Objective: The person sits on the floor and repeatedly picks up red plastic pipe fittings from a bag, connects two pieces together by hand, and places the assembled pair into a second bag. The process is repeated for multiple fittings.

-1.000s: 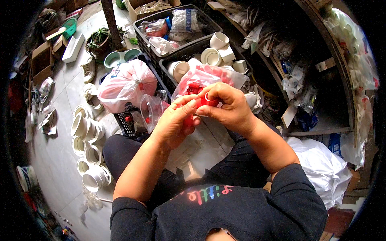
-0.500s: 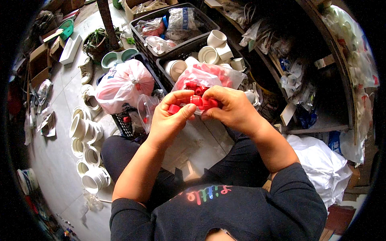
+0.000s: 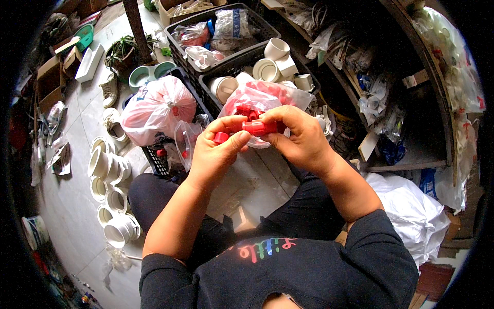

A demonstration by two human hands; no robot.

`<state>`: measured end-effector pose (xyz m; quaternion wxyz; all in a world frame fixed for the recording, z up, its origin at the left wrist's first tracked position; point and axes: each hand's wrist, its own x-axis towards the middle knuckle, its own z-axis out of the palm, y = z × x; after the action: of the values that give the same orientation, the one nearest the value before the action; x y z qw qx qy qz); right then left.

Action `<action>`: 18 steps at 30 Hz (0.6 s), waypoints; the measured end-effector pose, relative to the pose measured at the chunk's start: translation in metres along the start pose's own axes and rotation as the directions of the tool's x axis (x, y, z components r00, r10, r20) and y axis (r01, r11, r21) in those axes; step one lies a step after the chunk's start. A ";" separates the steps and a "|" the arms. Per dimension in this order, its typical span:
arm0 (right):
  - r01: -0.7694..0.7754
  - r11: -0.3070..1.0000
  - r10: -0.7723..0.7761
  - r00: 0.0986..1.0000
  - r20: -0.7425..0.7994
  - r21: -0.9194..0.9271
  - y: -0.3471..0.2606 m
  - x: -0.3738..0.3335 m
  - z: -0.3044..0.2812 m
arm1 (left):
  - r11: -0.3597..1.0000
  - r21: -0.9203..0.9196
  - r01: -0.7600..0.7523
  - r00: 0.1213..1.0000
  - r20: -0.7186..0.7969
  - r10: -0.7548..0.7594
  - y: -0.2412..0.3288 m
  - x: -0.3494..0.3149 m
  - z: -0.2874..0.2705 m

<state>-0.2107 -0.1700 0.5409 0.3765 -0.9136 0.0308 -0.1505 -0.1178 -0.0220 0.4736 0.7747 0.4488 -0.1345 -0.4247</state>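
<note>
Item one: red ribbed fitting (image 3: 256, 127), held level in front of the open bag. We find the left hand (image 3: 217, 154) pinched on one end, thumb below, and the right hand (image 3: 301, 135) clamped on the other.
Item two: small red piece (image 3: 221, 137), tucked in the left fingers. We rate this the likeliest loss: a twist or a loosened left pinch could drop it to the tiled floor (image 3: 267, 177).
Item three: open clear bag (image 3: 297, 96) of red pieces, just beyond the fingers. We judge that a knuckle catching its film could spill some.
Item four: black crate (image 3: 209, 94) with white fittings (image 3: 266, 70), behind the bag. Whether the bag rests inside, we cannot tell; poor support could let it slump.
Item five: tied bag (image 3: 154, 113), left.
</note>
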 end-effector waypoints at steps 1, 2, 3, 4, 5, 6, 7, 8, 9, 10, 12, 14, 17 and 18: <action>0.053 0.999 -0.053 0.998 -0.017 -0.012 0.002 0.001 0.000 | 1.000 0.003 0.003 1.000 -0.002 -0.003 0.000 0.000 0.000; 0.106 0.994 -0.107 0.994 -0.034 -0.025 0.006 0.002 0.001 | 1.000 0.005 0.005 1.000 -0.004 -0.005 0.001 0.000 0.001; 0.159 0.987 -0.161 0.986 -0.050 -0.039 0.007 0.003 0.001 | 1.000 0.008 0.008 1.000 -0.007 -0.008 0.002 0.000 0.001; 0.121 0.993 -0.121 0.992 -0.034 0.008 0.006 0.003 0.001 | 1.000 -0.002 -0.023 1.000 0.007 0.023 0.000 0.000 0.000; 0.083 0.995 -0.082 0.997 -0.015 0.053 0.005 0.002 0.001 | 0.999 -0.012 -0.053 0.998 0.020 0.053 -0.003 0.000 -0.002; 0.041 0.995 -0.042 0.999 0.004 0.095 0.004 0.001 0.000 | 0.996 -0.024 -0.082 0.996 0.036 0.083 -0.005 0.001 -0.003; -0.031 0.989 0.029 0.999 0.018 0.145 0.004 0.000 0.000 | 0.994 -0.010 -0.107 0.994 0.033 0.107 -0.005 0.000 -0.002; -0.104 0.976 0.099 0.994 0.036 0.193 0.004 -0.002 0.001 | 0.991 0.004 -0.132 0.991 0.032 0.132 -0.005 0.000 -0.001; -0.175 0.955 0.167 0.984 0.057 0.240 0.005 -0.003 0.001 | 0.987 0.020 -0.157 0.987 0.029 0.157 -0.004 -0.001 0.000; -0.202 0.936 0.192 0.979 0.064 0.289 0.005 -0.004 0.002 | 0.989 0.007 -0.147 0.989 0.023 0.147 -0.005 -0.001 0.000; -0.254 0.888 0.241 0.967 0.082 0.384 0.006 -0.004 0.004 | 0.992 -0.017 -0.126 0.992 0.011 0.126 -0.006 -0.001 -0.001; -0.169 0.931 0.164 0.986 0.043 0.322 0.009 -0.005 0.005 | 0.996 -0.035 -0.079 0.997 0.009 0.080 -0.007 0.000 -0.003; -0.041 0.973 0.045 0.999 -0.014 0.228 0.009 -0.004 0.004 | 1.000 -0.007 -0.024 1.000 -0.003 0.024 -0.005 0.000 -0.002; 0.003 0.980 0.003 1.000 -0.031 0.199 0.009 -0.002 0.004 | 1.000 0.013 -0.009 1.000 -0.011 0.009 -0.004 0.000 -0.001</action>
<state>-0.2113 -0.1731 0.5313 0.4656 -0.8689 0.0213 -0.1669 -0.1197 -0.0220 0.4698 0.7743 0.4554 -0.1351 -0.4180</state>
